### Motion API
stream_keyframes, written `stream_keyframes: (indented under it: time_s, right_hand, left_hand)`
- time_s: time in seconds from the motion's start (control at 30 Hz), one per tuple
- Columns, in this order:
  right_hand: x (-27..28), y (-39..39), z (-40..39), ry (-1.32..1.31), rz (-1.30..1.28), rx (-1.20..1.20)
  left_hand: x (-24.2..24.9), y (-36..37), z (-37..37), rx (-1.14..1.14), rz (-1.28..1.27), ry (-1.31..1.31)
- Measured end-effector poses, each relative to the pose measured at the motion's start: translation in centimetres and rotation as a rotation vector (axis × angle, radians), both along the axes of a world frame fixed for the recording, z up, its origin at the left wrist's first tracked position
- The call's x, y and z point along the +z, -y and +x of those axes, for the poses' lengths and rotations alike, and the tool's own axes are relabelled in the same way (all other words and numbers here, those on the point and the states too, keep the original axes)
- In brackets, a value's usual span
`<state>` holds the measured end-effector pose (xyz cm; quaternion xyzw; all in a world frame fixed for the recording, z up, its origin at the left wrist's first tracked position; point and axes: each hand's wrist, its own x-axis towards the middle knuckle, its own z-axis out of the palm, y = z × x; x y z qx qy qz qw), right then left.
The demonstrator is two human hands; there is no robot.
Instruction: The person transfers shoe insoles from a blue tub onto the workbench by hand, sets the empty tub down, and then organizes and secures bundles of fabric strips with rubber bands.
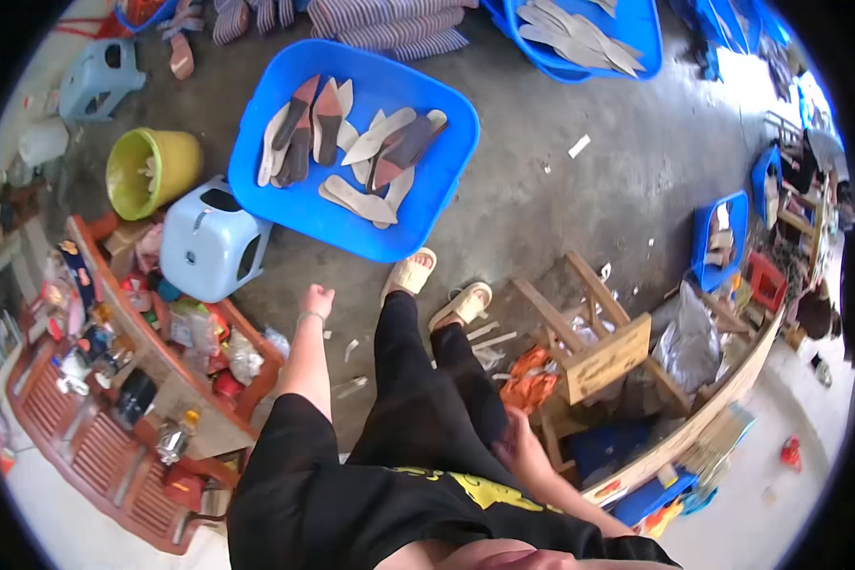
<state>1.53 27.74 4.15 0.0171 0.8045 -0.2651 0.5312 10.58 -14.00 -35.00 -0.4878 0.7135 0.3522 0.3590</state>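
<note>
My left hand (pixel 319 301) hangs over the floor with its fingers curled in and nothing visible in them. It is nearest to a light blue plastic stool (pixel 213 241) and a large blue tub (pixel 356 249). Inside that tub lie several shoe insoles (pixel 370 198), some beige, others dark with reddish-brown heel ends. My right hand (pixel 517 439) is down beside my thigh, smeared and partly hidden, so its fingers cannot be made out. An orange plastic bag (pixel 530 378) and a wooden stool (pixel 606 359), tipped over, are close to it.
A yellow bucket (pixel 179 160) stands beyond the blue stool. Another blue tub (pixel 657 43) holds beige insoles at the back, near striped bundles (pixel 389 24). A cluttered wooden bench (pixel 95 427) lines the left. Paper scraps (pixel 579 145) lie on the concrete floor (pixel 532 190).
</note>
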Motion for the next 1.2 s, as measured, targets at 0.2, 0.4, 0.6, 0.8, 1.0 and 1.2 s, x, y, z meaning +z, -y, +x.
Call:
stream_keyframes:
  time_s: [0.2, 0.4, 0.6, 0.8, 1.0, 1.2]
  right_hand:
    - [-1.5, -7.0, 2.0, -0.030, 0.402, -0.286]
    - [-1.4, -10.9, 1.4, 0.056, 0.370, -0.595]
    - [-1.0, -9.5, -0.7, 0.119, 0.185, -0.633]
    - [0.4, -12.4, 0.7, 0.051, 0.159, -0.681]
    - [1.6, -16.9, 6.0, -0.040, 0.229, -0.782]
    - [-1.2, -19.9, 14.9, -0.241, 0.173, -0.869]
  left_hand:
    - [-13.2, -3.5, -6.4, 0.765, -0.030, -0.291]
    - [-12.9, -1.5, -10.3, 1.464, 0.278, -0.319]
    - [-7.8, -4.9, -9.5, 1.240, 0.249, -0.364]
    - [-0.9, -8.3, -9.6, 1.443, 0.269, -0.649]
    - [11.7, -4.8, -6.2, 1.180, 0.355, -0.642]
    - [27.7, -4.2, -7.2, 0.900, 0.550, -0.509]
